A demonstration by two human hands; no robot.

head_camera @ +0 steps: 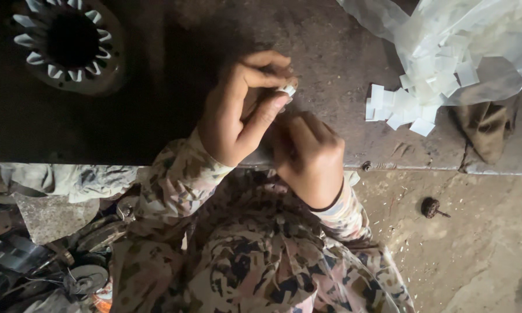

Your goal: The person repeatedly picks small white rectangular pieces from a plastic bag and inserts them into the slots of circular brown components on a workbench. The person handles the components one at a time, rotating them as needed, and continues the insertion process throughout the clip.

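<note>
Head view: your left hand [238, 113] pinches a small white paper slip [288, 90] at its fingertips above the bench [342, 52]. Your right hand [308, 156], curled shut just beside, touches it; the slip pile [400, 107] lies rightward.

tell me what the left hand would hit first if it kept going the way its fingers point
Probably nothing soon: the left hand points right across bare worktable; the pile of white paper slips lies slightly lower, so it might be grazed. Depth is unclear.
</note>
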